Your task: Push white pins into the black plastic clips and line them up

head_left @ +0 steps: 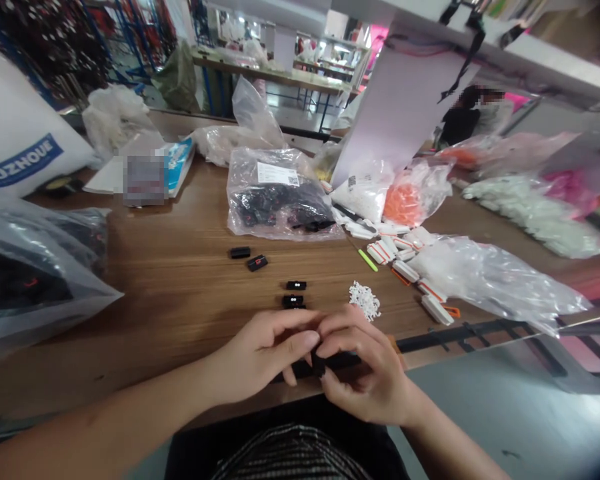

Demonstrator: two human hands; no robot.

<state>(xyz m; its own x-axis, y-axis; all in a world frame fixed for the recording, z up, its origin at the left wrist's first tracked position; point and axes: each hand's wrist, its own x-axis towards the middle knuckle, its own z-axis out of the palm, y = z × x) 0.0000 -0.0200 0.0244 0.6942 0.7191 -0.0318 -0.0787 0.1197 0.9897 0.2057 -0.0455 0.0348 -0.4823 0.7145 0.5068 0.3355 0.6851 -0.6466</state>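
At the table's front edge, my left hand (275, 348) and my right hand (363, 373) meet around a small black plastic part (319, 364). My right thumb and fingers pinch it, while my left thumb and fingers close on its other side and partly hide it. Just beyond my hands are black parts with two white dots (293, 300), one partly covered by my fingers. A heap of small white pieces (365, 301) lies beyond my right hand. Farther off sit two more black parts (257, 263), one with a red mark.
A clear bag of black parts (280, 200) stands at the back, another bag (40, 267) at left. White-and-orange parts (383, 251), a lime-green stick (367, 260) and plastic bags (490, 273) spread across the right side. A person (460, 123) is behind the table.
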